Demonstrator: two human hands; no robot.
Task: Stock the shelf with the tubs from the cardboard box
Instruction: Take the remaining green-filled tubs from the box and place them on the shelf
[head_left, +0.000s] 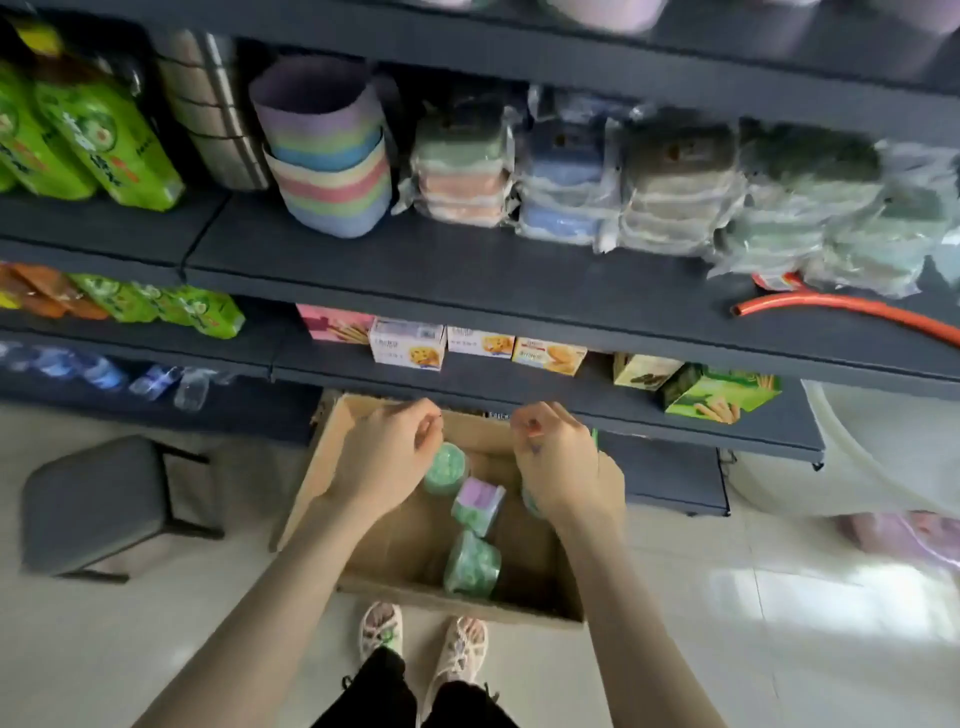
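nearest, below both hands: green tub (471, 564) on its side in cardboard box (550, 571). between the hands, purple-lidded tub (478, 504); second green tub (445, 467) under left hand (387, 457) fingertips. left hand and right hand (563, 462) curled, blurred, cannot tell if holding. stool (98, 504) left of them. beyond: shelf (519, 389), biscuit boxes (408, 343).

We find the cardboard box (310, 486) open above; the biscuit shelf (519, 396) overhangs its far end; a stool (93, 504) stands left.

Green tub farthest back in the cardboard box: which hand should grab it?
Probably left: the left hand hangs right beside that round green plastic tub; the right hand is farther off.
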